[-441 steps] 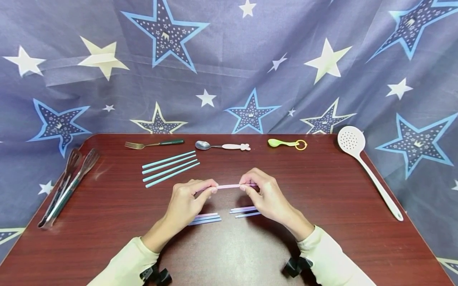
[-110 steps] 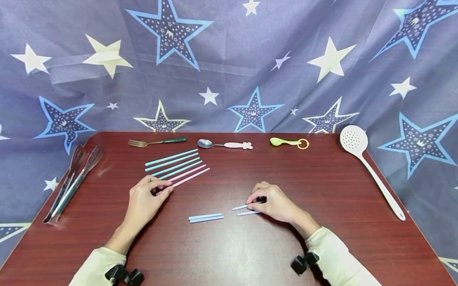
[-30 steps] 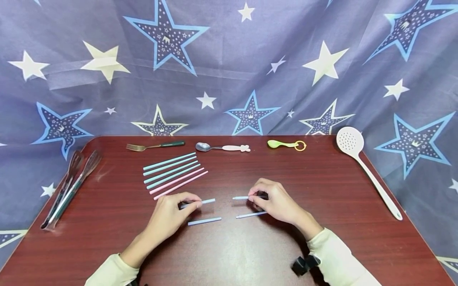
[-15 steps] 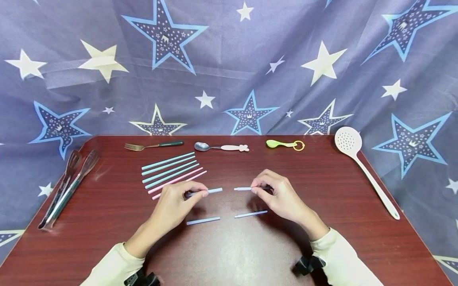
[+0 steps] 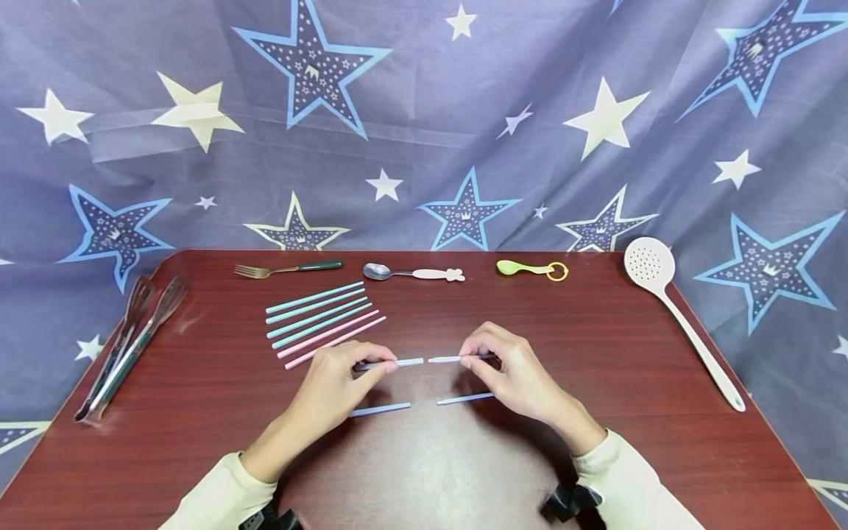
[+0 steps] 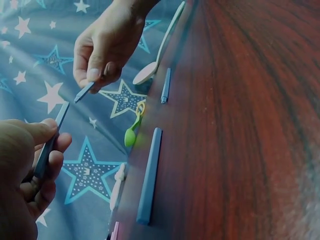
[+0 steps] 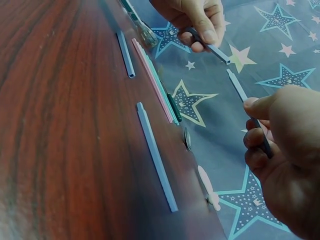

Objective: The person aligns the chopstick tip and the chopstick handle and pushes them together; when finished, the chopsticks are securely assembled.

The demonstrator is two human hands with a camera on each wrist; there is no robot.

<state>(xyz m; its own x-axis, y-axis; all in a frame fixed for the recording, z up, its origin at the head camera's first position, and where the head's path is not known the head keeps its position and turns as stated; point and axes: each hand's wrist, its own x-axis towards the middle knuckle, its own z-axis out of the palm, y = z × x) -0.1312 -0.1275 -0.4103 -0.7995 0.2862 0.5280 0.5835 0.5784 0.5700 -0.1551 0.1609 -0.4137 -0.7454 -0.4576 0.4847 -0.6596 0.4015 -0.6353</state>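
My left hand [image 5: 338, 383] pinches a blue chopstick half [image 5: 409, 362] between thumb and fingers, above the table. In the right wrist view its free end [image 7: 226, 61] shows a square hollow. My right hand [image 5: 520, 379] pinches the other blue chopstick half [image 5: 444, 360], whose narrower, stepped tip [image 7: 230, 73] points at that hollow. The two ends face each other with a small gap. Below the hands lie another blue half [image 5: 383, 408] on the left and a blue half with a stepped tip [image 5: 464, 399] on the right.
Several teal chopsticks [image 5: 316, 311] and two pink chopsticks [image 5: 334, 342] lie slanted at left. Along the back are a fork [image 5: 288, 269], a spoon [image 5: 414, 273] and a green spoon [image 5: 523, 268]. Tongs [image 5: 132, 350] lie at far left, a white skimmer [image 5: 682, 324] at far right.
Earlier both hands held a pink chopstick; two pink ones now lie beside the teal row. Each hand has since lifted a blue half from the table, and their ends have come closer together.
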